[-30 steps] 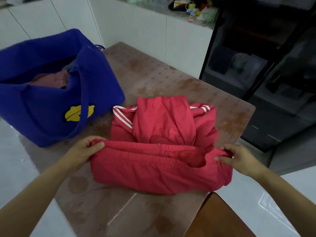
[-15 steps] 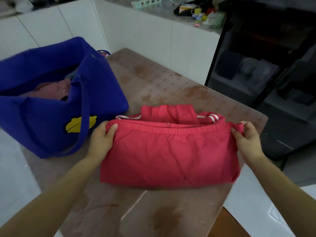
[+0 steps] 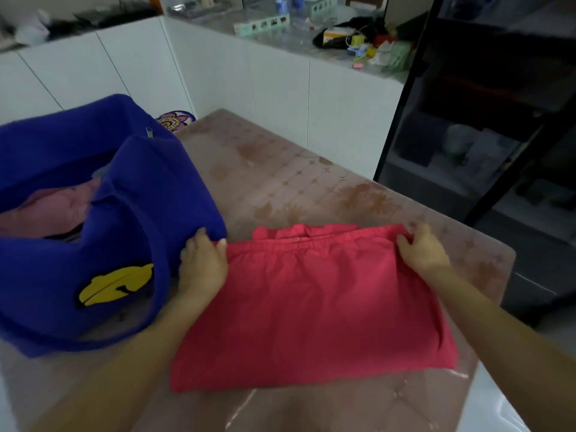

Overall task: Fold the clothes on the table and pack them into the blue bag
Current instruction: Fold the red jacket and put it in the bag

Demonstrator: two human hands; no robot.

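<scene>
A red garment [image 3: 311, 307] lies folded into a rectangle on the brown patterned table [image 3: 280, 182], its elastic waistband along the far edge. My left hand [image 3: 204, 260] pinches the far left corner of the garment, right beside the blue bag. My right hand [image 3: 420, 251] grips the far right corner. The blue bag [image 3: 149, 213] with a yellow patch stands open at the left. It holds pinkish folded clothes [image 3: 53, 210].
White cabinets with a cluttered counter [image 3: 358, 39] run behind the table. A dark glass-fronted cabinet [image 3: 483, 135] stands at the right. The table's right edge lies close to the garment's right side, with pale floor beyond it.
Both hands carried the near edge of the red garment up and away over the rest. The striped part is now covered, and the fold lies flatter.
</scene>
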